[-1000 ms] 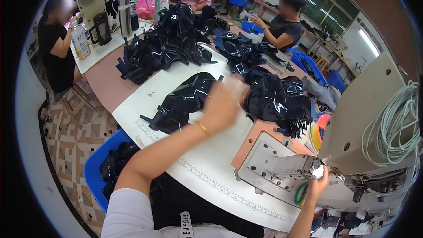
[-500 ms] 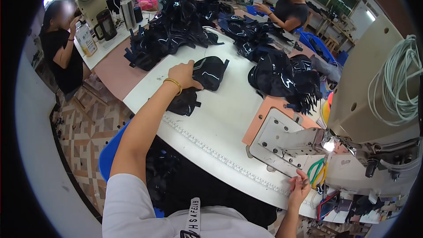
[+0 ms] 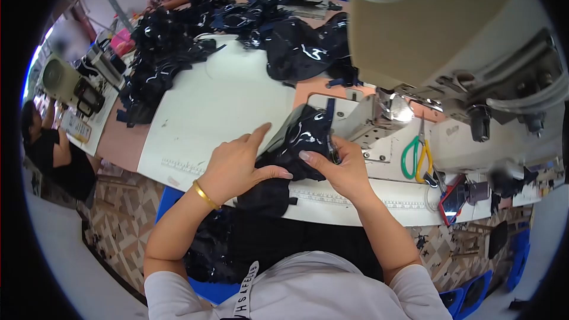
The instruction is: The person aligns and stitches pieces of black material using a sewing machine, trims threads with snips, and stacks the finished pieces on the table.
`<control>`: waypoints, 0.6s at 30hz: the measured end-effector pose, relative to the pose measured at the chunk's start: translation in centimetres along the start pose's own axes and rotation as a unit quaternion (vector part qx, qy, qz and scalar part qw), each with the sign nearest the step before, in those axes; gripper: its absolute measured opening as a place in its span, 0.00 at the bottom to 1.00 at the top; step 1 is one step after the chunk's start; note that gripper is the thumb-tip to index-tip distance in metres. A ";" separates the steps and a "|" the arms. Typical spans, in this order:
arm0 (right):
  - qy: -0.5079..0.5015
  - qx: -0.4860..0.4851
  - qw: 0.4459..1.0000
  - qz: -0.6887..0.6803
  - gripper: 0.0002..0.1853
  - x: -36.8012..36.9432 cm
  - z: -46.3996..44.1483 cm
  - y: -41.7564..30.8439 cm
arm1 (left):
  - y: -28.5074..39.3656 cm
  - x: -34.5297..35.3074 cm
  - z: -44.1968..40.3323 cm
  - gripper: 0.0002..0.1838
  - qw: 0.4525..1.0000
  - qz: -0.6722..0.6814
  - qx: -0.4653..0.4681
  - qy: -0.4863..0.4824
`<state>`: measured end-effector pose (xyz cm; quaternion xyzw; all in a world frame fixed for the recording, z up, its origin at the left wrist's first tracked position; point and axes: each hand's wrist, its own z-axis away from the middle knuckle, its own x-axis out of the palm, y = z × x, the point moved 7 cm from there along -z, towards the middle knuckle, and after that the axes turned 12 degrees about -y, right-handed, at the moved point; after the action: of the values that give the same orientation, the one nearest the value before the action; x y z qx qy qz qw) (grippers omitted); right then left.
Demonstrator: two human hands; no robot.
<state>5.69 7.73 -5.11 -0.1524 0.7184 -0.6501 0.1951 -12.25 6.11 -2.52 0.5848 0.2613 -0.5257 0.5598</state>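
A glossy black piece [image 3: 305,136] lies in front of me at the table's front edge, beside the sewing machine's metal arm. My left hand [image 3: 237,163] rests on its left side, with thumb and index finger spread apart. On the right side my right hand [image 3: 344,169] grips the piece, thumb on top and fingers partly hidden beneath. A dark flap with a small tab [image 3: 267,197] hangs below, over the printed ruler strip. The machine's lit needle area [image 3: 397,108] is just right of the piece.
Piles of black pieces [image 3: 157,41] lie at the back of the white tabletop [image 3: 195,101]. Green and yellow scissors [image 3: 419,157] and a red-edged phone [image 3: 453,200] are at the right. A blue bin [image 3: 222,290] sits below. Other people sit at the left and back.
The black piece has come from the table's left to the front of the machine. My right hand has moved from the machine's edge onto it. The view has turned right.
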 end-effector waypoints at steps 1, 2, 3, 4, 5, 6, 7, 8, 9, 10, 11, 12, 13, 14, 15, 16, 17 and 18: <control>-0.017 -0.002 1.000 0.014 0.15 -0.4 0.3 0.2 | 1.3 -1.2 -0.2 0.51 0.996 -0.023 0.049 0.067; -0.035 -0.004 0.999 0.026 0.14 -0.8 0.7 0.6 | 2.3 -2.5 -0.4 0.52 0.986 -0.044 0.095 0.132; -0.057 -0.004 0.998 0.039 0.13 -1.0 1.1 0.9 | 3.4 -3.8 -0.5 0.52 0.969 -0.062 0.138 0.198; -0.053 -0.026 0.996 0.069 0.12 -1.3 1.5 0.1 | 5.1 -4.9 -1.2 0.44 0.954 -0.060 0.204 0.213; -0.052 -0.021 0.996 0.067 0.12 -1.7 1.9 0.0 | 5.4 -4.6 -3.2 0.41 0.977 0.006 0.193 0.088; -0.049 -0.018 0.996 0.066 0.13 -2.3 2.3 -0.2 | 5.8 -4.1 -4.7 0.37 0.981 0.070 0.179 -0.039; -0.046 -0.016 0.997 0.066 0.13 -2.9 2.7 -0.5 | 6.5 -3.3 -5.7 0.33 0.964 0.130 0.162 -0.164; -0.034 -0.020 0.996 0.085 0.13 -3.4 3.1 -1.4 | 7.8 -3.2 -6.3 0.22 0.933 0.206 0.182 -0.233; -0.013 -0.057 0.989 0.137 0.13 -4.3 3.5 -2.5 | 8.6 -3.9 -7.4 0.21 0.928 0.211 0.251 -0.174; 0.008 -0.092 0.978 0.188 0.14 -5.3 3.8 -3.5 | 9.5 -4.3 -8.2 0.19 0.915 0.217 0.319 -0.114; 0.028 -0.125 0.962 0.240 0.15 -6.1 4.2 -4.3 | 9.5 -4.3 -9.1 0.17 0.908 0.249 0.316 -0.118; 0.075 -0.178 0.952 0.238 0.15 -6.6 4.4 -4.6 | 9.8 -4.4 -9.8 0.16 0.899 0.280 0.313 -0.122; 0.079 -0.149 0.958 0.232 0.15 -7.1 4.6 -4.4 | 10.2 -4.5 -10.1 0.15 0.894 0.315 0.292 -0.125; 0.082 -0.121 0.964 0.224 0.15 -7.5 4.9 -4.5 | 10.6 -4.5 -10.6 0.14 0.888 0.348 0.270 -0.128; 0.086 -0.094 0.968 0.215 0.14 -7.8 5.1 -4.6 | 10.8 -4.5 -11.1 0.13 0.882 0.380 0.248 -0.131; 0.097 -0.072 0.977 0.174 0.15 -8.0 5.2 -4.4 | 11.4 -5.3 -11.6 0.13 0.909 0.291 0.291 -0.057; 0.103 -0.066 0.982 0.146 0.16 -8.3 5.1 -4.2 | 11.6 -5.2 -12.1 0.13 0.904 0.315 0.277 -0.078; 0.109 -0.061 0.985 0.118 0.16 -8.7 5.0 -3.8 | 11.7 -5.0 -12.5 0.14 0.899 0.338 0.263 -0.098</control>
<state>15.60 7.07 -1.04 -0.0065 0.7868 -0.5902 0.1808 0.66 16.37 4.27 0.7094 -0.1554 -0.4092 0.5524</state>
